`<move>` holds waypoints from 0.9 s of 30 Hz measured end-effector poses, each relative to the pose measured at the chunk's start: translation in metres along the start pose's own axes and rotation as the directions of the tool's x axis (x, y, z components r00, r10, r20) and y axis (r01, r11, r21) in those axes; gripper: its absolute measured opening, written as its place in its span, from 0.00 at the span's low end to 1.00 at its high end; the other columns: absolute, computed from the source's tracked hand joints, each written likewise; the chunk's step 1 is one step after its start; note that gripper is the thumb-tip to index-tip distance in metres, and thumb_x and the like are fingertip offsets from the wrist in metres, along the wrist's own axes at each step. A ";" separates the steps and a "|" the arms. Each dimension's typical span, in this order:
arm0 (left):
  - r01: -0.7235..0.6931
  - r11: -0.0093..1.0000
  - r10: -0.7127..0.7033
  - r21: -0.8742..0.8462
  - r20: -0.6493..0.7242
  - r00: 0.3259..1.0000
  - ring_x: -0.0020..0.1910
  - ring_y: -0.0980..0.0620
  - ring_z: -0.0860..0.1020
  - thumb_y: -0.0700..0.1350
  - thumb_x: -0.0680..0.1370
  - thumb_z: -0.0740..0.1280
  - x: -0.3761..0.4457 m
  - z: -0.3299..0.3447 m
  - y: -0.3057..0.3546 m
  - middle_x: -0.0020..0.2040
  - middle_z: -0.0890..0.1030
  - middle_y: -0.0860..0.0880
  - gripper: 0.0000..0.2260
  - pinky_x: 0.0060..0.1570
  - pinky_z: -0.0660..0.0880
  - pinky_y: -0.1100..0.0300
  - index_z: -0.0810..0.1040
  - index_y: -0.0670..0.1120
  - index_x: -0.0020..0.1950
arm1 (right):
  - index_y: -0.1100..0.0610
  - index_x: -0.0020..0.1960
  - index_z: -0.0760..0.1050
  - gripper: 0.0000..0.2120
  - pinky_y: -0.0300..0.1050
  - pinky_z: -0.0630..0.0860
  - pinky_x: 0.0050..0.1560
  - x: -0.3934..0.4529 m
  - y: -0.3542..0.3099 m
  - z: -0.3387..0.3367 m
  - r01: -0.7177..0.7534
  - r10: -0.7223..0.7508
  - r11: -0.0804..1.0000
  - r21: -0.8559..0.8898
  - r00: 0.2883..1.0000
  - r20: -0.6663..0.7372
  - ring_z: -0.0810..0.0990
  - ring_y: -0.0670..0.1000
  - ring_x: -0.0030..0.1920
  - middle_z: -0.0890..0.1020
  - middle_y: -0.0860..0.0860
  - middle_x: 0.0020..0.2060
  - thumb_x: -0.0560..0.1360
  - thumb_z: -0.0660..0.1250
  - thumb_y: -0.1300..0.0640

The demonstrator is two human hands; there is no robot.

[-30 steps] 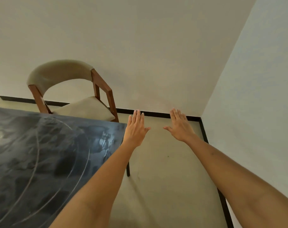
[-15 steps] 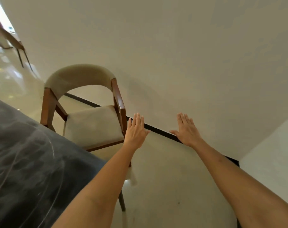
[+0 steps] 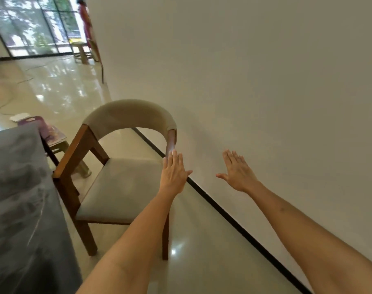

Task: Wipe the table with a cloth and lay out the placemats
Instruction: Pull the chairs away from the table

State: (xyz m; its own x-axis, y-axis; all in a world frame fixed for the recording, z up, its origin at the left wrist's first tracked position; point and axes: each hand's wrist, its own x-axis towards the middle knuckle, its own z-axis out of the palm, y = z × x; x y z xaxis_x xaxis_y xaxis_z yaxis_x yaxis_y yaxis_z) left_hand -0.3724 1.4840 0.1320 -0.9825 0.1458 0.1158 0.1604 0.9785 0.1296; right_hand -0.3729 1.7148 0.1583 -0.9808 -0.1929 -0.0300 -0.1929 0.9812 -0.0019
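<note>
**Beside the table corner: both hands flat, nothing held**

At frame centre, both arms are stretched forward. Left hand (image 3: 173, 174) is held flat, fingers straight and together, nothing gripped; its fingertips overlap the right armrest of the chair (image 3: 121, 183), contact can't be confirmed. Right hand (image 3: 238, 174) is spread flat, palm down, over the floor and wall base, also gripping nothing.

Table (image 3: 17, 204) is cut off by the left and bottom edges; only a dark, streaked slab and its far corner are seen. No cloth or placemat can be made out with certainty. A purple and white stack (image 3: 40, 128) is seen on a small stool (image 3: 62, 146) just past the table's far corner, partly hidden by the tabletop; what it is can't be told.

Chair is set at the table's end, seat facing the table, back to the wall (image 3: 265, 81). A strip of glossy floor (image 3: 202, 240) is left between chair and black skirting (image 3: 234, 221). Far left, open floor runs to a blurred window (image 3: 32, 24).
</note>
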 end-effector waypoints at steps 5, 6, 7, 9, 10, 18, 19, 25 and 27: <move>0.165 0.985 -0.165 -0.051 0.009 0.986 0.77 0.41 0.45 0.57 0.82 0.51 0.047 0.016 -0.018 0.78 0.47 0.38 0.32 0.76 0.47 0.46 0.46 0.40 0.78 | 0.61 0.78 0.39 0.40 0.53 0.42 0.77 0.117 0.015 -0.006 0.120 -0.120 0.993 -0.004 0.993 0.012 0.43 0.59 0.78 0.44 0.58 0.78 0.80 0.53 0.39; 0.210 0.976 -0.209 -0.056 0.015 0.978 0.77 0.41 0.44 0.57 0.82 0.51 0.056 0.022 -0.024 0.78 0.46 0.38 0.32 0.76 0.46 0.45 0.46 0.40 0.78 | 0.61 0.78 0.39 0.40 0.53 0.42 0.77 0.140 0.010 -0.004 0.164 -0.164 0.986 -0.001 0.986 0.014 0.43 0.59 0.78 0.44 0.58 0.78 0.80 0.53 0.39; 0.258 0.964 -0.257 -0.061 0.027 0.966 0.77 0.42 0.44 0.57 0.82 0.50 0.068 0.027 -0.032 0.78 0.46 0.38 0.31 0.76 0.45 0.46 0.45 0.40 0.78 | 0.61 0.78 0.39 0.40 0.53 0.43 0.77 0.163 0.003 0.000 0.216 -0.216 0.976 0.000 0.976 0.014 0.43 0.58 0.78 0.44 0.58 0.78 0.80 0.53 0.39; 0.331 0.942 -0.330 -0.056 0.030 0.944 0.77 0.42 0.43 0.57 0.83 0.48 0.094 0.036 -0.046 0.78 0.45 0.39 0.31 0.76 0.44 0.47 0.45 0.40 0.78 | 0.60 0.79 0.40 0.39 0.52 0.43 0.77 0.207 -0.013 0.006 0.307 -0.307 0.952 0.010 0.952 -0.006 0.43 0.58 0.78 0.44 0.57 0.79 0.80 0.54 0.39; 0.358 0.933 -0.357 -0.047 0.018 0.934 0.78 0.42 0.43 0.57 0.83 0.48 0.111 0.043 -0.052 0.78 0.45 0.39 0.31 0.76 0.44 0.47 0.45 0.40 0.78 | 0.60 0.79 0.40 0.39 0.52 0.42 0.77 0.230 -0.018 0.011 0.344 -0.344 0.939 0.016 0.939 -0.011 0.43 0.58 0.78 0.44 0.57 0.79 0.80 0.55 0.39; 0.501 0.863 -0.496 -0.071 0.074 0.865 0.78 0.43 0.44 0.59 0.82 0.48 0.209 0.088 -0.082 0.78 0.47 0.39 0.32 0.76 0.47 0.46 0.45 0.40 0.78 | 0.59 0.79 0.41 0.46 0.54 0.43 0.77 0.383 -0.047 0.035 0.574 -0.572 0.817 -0.053 0.819 0.048 0.43 0.59 0.78 0.45 0.57 0.79 0.76 0.64 0.41; 0.507 0.858 -0.500 -0.085 0.088 0.861 0.78 0.43 0.44 0.60 0.82 0.48 0.215 0.094 -0.083 0.78 0.47 0.39 0.32 0.76 0.47 0.46 0.45 0.40 0.78 | 0.60 0.79 0.40 0.47 0.54 0.42 0.77 0.399 -0.049 0.035 0.594 -0.592 0.802 -0.057 0.804 0.055 0.43 0.59 0.78 0.45 0.57 0.79 0.75 0.66 0.41; 0.592 0.804 -0.574 -0.052 0.192 0.796 0.78 0.45 0.43 0.69 0.72 0.33 0.237 0.130 -0.079 0.79 0.45 0.41 0.43 0.76 0.46 0.47 0.44 0.41 0.78 | 0.59 0.79 0.39 0.54 0.51 0.39 0.75 0.478 -0.062 0.056 0.763 -0.736 0.642 -0.074 0.641 0.220 0.41 0.58 0.78 0.43 0.56 0.79 0.70 0.72 0.42; 0.609 0.791 -0.585 -0.048 0.231 0.778 0.78 0.45 0.42 0.72 0.71 0.34 0.240 0.142 -0.075 0.79 0.45 0.41 0.45 0.76 0.45 0.48 0.43 0.41 0.78 | 0.59 0.79 0.41 0.54 0.52 0.39 0.75 0.497 -0.066 0.064 0.824 -0.777 0.557 -0.104 0.562 0.284 0.41 0.58 0.78 0.45 0.56 0.79 0.69 0.72 0.41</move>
State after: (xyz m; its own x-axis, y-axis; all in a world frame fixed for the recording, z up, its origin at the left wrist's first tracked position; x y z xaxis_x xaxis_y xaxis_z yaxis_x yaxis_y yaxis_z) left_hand -0.6338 1.4666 0.0100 -0.8797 -0.4251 -0.2130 -0.4672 0.8562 0.2205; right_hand -0.8462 1.5548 0.0794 -0.3924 -0.8697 -0.2995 -0.9185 0.3875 0.0784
